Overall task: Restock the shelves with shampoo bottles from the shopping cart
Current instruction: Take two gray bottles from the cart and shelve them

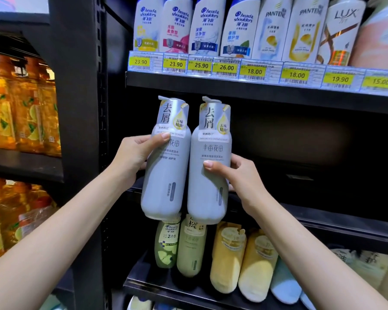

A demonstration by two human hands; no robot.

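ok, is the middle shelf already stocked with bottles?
No. The middle shelf behind the two grey bottles looks dark and bare, and the left grey bottle and right grey bottle are both in the hands.

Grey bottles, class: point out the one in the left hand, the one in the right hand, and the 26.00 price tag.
Left grey bottle (pixel 164 175): head view, bare lower body.
Right grey bottle (pixel 207 189): head view, lower body under the thumb.
26.00 price tag (pixel 226 67): head view, yellow price panel.
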